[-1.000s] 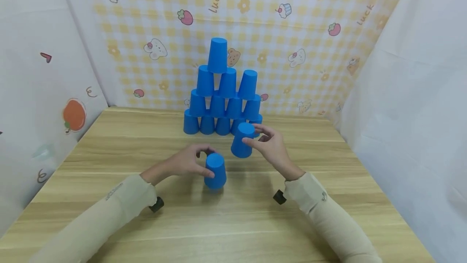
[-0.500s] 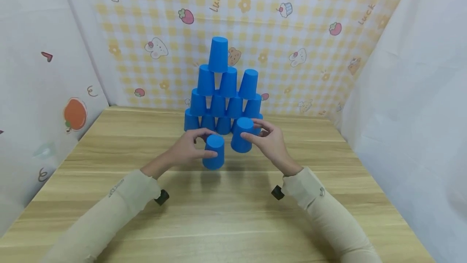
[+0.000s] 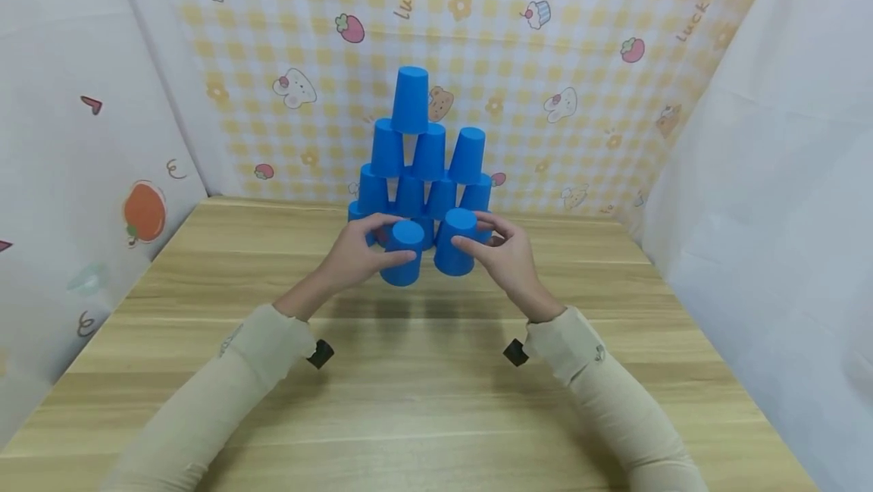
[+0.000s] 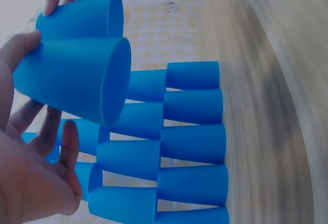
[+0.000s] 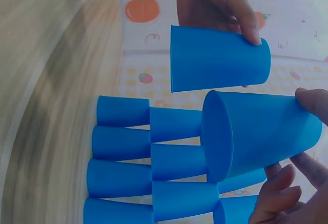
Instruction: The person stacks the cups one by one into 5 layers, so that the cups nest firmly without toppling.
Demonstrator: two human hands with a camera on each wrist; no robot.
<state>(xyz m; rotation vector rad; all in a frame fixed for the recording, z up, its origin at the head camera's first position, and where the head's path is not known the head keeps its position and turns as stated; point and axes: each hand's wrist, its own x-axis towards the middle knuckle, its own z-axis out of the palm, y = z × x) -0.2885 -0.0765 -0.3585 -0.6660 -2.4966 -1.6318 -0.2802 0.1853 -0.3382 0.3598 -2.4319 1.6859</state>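
In the head view, my left hand (image 3: 351, 257) pinches an upside-down blue plastic cup (image 3: 404, 271) between thumb and fingers. Beside it, my right hand (image 3: 508, 261) holds a second upside-down blue cup (image 3: 453, 255) the same way. Both cups are held up off the table, just in front of a pyramid of blue cups, and hide part of its bottom row. A single cup (image 3: 411, 101) tops the pyramid, over the left two of three cups in the tier below. The left wrist view shows both held cups, the nearer one (image 4: 72, 75) overlapping the other.
Wood-grain table (image 3: 436, 416) spreads under the hands and pyramid. Behind the pyramid hangs a yellow checked cloth (image 3: 518, 98). White sheets (image 3: 771, 211) close in both sides. A small black block (image 3: 320, 354) sits at each cuff.
The left hand has lifted its cup and carried it forward to the pyramid, level with the right one. The right hand has moved its cup slightly forward. The pyramid stands as before.
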